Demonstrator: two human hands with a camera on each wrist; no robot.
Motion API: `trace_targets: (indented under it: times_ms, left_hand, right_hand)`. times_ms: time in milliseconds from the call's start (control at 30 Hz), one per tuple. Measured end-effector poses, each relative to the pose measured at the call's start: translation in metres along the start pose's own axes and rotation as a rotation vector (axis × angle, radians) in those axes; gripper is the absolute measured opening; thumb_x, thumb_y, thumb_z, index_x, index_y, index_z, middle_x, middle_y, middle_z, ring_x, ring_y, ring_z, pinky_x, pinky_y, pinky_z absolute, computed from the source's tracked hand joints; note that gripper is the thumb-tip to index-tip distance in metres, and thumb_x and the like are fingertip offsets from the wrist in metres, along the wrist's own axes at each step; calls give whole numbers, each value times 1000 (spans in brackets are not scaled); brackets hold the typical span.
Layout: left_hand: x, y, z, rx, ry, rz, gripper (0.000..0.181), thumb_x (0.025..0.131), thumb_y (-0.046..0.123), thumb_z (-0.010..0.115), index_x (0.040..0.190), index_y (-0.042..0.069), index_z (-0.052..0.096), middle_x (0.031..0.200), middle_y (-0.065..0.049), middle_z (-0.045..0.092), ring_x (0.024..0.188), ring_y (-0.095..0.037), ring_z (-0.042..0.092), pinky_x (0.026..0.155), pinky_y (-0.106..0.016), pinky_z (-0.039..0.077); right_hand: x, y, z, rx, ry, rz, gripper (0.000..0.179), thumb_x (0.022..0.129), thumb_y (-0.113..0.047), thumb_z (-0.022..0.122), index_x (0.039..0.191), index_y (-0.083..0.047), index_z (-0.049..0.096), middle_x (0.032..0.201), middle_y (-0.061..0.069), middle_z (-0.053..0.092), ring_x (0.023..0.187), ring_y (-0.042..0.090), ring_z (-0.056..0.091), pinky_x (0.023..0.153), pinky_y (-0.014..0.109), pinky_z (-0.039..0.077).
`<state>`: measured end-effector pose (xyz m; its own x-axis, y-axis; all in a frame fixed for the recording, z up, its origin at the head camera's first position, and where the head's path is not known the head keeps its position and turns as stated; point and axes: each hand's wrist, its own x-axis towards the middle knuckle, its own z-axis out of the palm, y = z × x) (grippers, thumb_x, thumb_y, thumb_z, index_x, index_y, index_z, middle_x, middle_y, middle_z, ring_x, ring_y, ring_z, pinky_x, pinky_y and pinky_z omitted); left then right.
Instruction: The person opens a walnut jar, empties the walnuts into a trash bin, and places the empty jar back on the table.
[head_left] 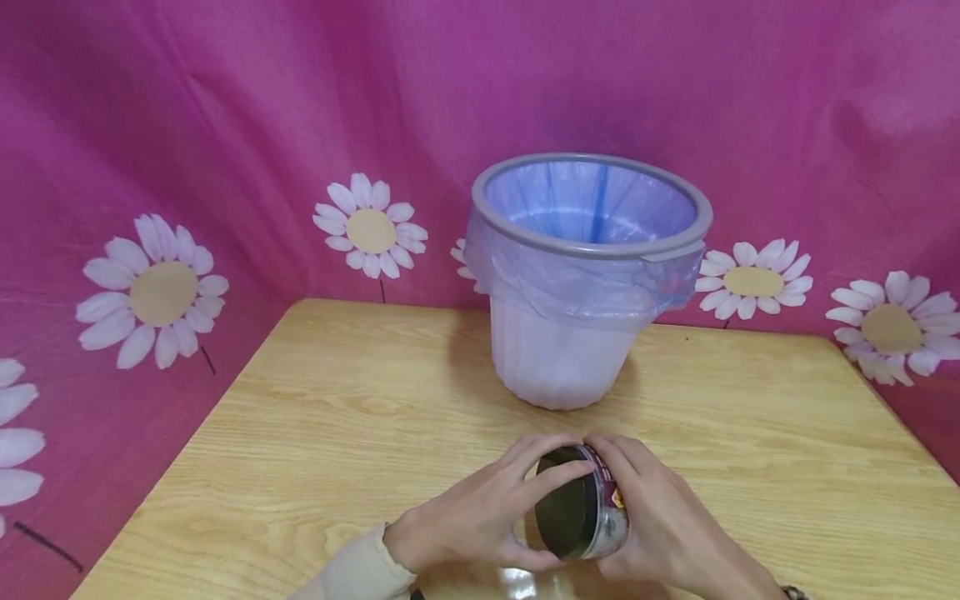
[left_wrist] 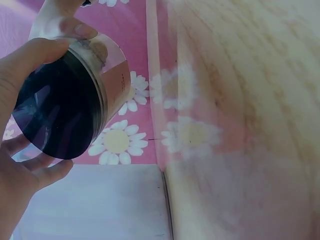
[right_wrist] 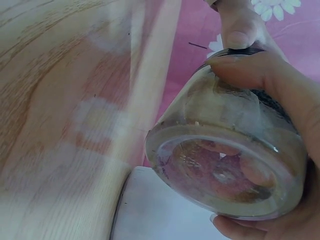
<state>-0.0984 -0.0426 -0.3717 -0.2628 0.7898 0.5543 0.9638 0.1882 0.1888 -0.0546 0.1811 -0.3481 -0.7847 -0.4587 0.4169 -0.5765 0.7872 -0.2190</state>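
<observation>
Both hands hold a clear jar (head_left: 615, 532) with a dark lid (head_left: 564, 512), tilted on its side above the front of the table. The lid faces left. My left hand (head_left: 476, 512) grips the lid, its thumb and fingers spread around the edge. From the other side, my right hand (head_left: 667, 521) holds the jar's body, which carries a dark label with a small yellow mark. In the right wrist view the jar's glass base (right_wrist: 215, 172) faces the camera, and the walls look smeared and cloudy inside. Any contents are hard to make out.
A white ribbed waste bin (head_left: 562, 358) stands behind the hands on the wooden table (head_left: 337, 417). A bluish see-through bag (head_left: 577, 283) lines it, folded over under a grey rim (head_left: 592, 248). A pink cloth (head_left: 247, 100) printed with daisies hangs behind and beside the table.
</observation>
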Motion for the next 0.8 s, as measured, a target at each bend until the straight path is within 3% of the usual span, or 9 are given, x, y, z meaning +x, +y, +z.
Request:
trace_targets:
  times_ms: [800]
  left_hand:
    - [1,2,0,-29,-23,-29,97,72,39,81,149,14,26,149,-11,28,135,-20,31,108,-24,33]
  right_hand:
    - [-2,3,6,-12,-1,-11,110,30,-31,89,129,-1,51,119,8,57,105,19,57,83,40,55]
